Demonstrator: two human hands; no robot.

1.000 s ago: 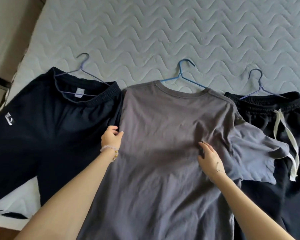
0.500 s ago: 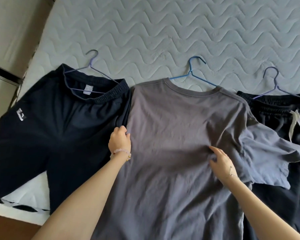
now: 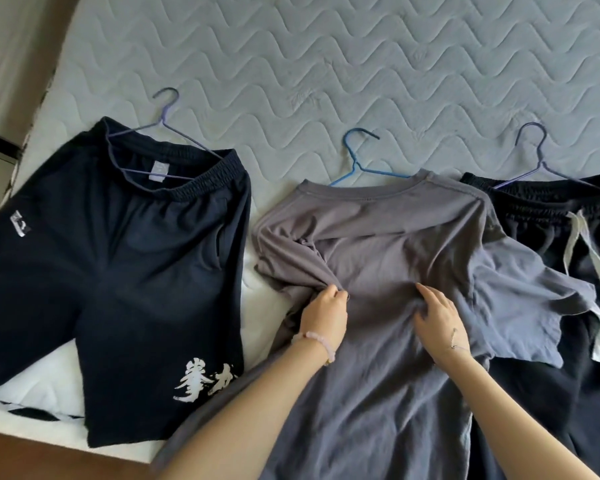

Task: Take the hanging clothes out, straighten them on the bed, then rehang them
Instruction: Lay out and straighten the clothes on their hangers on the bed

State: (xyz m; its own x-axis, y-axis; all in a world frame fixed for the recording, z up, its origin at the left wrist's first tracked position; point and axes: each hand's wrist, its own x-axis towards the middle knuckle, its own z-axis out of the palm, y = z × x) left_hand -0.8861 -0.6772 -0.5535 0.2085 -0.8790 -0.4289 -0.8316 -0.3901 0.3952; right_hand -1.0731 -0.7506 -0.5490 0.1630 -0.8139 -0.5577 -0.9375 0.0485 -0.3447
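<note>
A grey T-shirt [image 3: 388,244] lies on the quilted bed [image 3: 326,64], still on its blue hanger [image 3: 357,164]. My left hand [image 3: 324,315] pinches a bunch of its left-side fabric, pulled inward over the chest. My right hand [image 3: 439,318] rests on the shirt's middle with fingers spread and slightly bent, pressing the cloth. The right sleeve [image 3: 530,306] lies spread over the black garment beside it.
Navy shorts [image 3: 118,271] with white lettering lie at the left on a purple hanger [image 3: 163,116]. Black drawstring trousers [image 3: 568,237] lie at the right on another purple hanger [image 3: 537,157]. The bed's near edge and the floor [image 3: 32,455] show at the lower left.
My left hand has gathered the shirt's left side and drawn it inward, off the navy shorts. My right hand has stayed on the shirt's middle. The camera has shifted, showing more of the shorts.
</note>
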